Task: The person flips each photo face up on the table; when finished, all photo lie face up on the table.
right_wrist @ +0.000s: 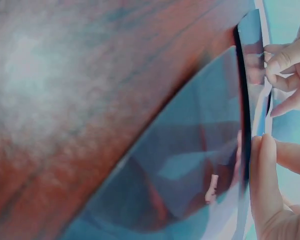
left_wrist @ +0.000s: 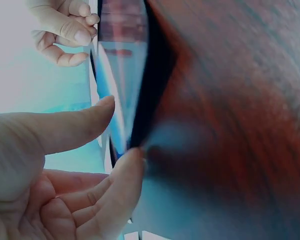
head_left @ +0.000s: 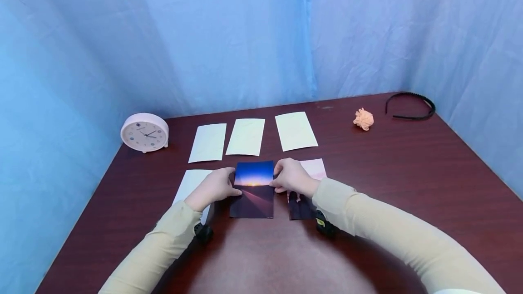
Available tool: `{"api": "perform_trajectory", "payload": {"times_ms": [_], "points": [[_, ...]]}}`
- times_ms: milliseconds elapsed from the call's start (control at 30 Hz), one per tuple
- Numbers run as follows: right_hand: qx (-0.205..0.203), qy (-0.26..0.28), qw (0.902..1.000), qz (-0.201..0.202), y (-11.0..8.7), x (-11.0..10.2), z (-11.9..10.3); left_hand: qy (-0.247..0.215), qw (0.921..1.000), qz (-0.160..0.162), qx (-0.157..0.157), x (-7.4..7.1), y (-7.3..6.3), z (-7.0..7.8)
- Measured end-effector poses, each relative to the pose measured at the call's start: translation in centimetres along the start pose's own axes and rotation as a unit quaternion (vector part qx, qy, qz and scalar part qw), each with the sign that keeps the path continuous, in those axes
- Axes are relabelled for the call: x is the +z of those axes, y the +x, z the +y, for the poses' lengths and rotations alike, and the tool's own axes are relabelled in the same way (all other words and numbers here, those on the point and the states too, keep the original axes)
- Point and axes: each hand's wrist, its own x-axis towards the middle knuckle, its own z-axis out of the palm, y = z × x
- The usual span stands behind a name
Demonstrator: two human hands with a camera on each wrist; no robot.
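A sunset photo print [head_left: 254, 203], blue sky above a dark road, lies between both hands at the middle of the table. My left hand [head_left: 216, 185] holds its left edge, with thumb and forefinger on the print in the left wrist view. At the opposite edge my right hand [head_left: 292, 177] pinches the print between thumb and fingers. Beneath the right hand and wrist is a second photo print [head_left: 316, 169], pink above and dark below, partly covered. A white card [head_left: 189, 184] sits partly behind the left hand.
Three white cards, a left one [head_left: 208, 142], a middle one [head_left: 246, 137] and a right one [head_left: 296, 131], form a row farther back. A round alarm clock [head_left: 145, 133] stands at the back left. A peach-coloured bundle [head_left: 363, 119] and a black headband [head_left: 425, 111] lie at the back right.
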Motion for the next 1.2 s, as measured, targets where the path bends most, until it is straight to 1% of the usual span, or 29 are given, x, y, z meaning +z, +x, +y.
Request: {"api": "perform_trajectory", "payload": {"times_ms": [67,200,267,367,533,667,767,833,933,1033,1100,1200], "points": [[-0.007,-0.008,0.9999,0.002,-0.2,-0.2,-0.2,-0.002,0.9999,0.010,0.009,-0.3,-0.2,0.1],[-0.040,-0.008,0.9991,-0.012,-0.7,-0.3,-0.9,-0.021,0.9990,0.036,0.014,-1.1,-0.8,-0.1],[-0.060,-0.005,0.9979,-0.025,-0.9,0.0,-1.4,-0.023,0.9980,0.056,0.016,-1.5,-1.3,-0.5],[-0.084,-0.012,0.9959,-0.031,-1.3,0.5,-2.2,-0.025,0.9957,0.087,0.021,-2.1,-2.1,-1.3],[-0.120,-0.038,0.9915,-0.032,-1.7,1.1,-3.7,-0.034,0.9902,0.134,0.018,-2.9,-2.7,-2.9],[-0.149,-0.058,0.9864,-0.036,-1.8,2.1,-4.7,-0.038,0.9859,0.163,0.004,-3.4,-3.3,-4.7],[-0.175,-0.097,0.9791,-0.035,-1.7,3.1,-5.0,-0.041,0.9823,0.183,-0.005,-3.5,-3.9,-6.2],[-0.197,-0.126,0.9717,-0.035,-1.5,3.8,-5.1,-0.045,0.9806,0.191,-0.012,-3.6,-4.3,-7.0],[-0.221,-0.154,0.9616,-0.050,-1.2,4.9,-5.1,-0.044,0.9809,0.188,-0.019,-3.7,-4.9,-8.4],[-0.233,-0.200,0.9487,-0.075,-1.1,6.0,-5.3,-0.028,0.9863,0.162,-0.017,-3.9,-5.8,-9.8],[-0.242,-0.245,0.9341,-0.095,-1.0,6.7,-5.5,-0.010,0.9912,0.132,-0.010,-3.9,-6.5,-10.7],[-0.253,-0.314,0.9080,-0.112,-0.9,7.6,-5.8,0.016,0.9961,0.085,0.013,-3.7,-7.5,-12.0]]}}
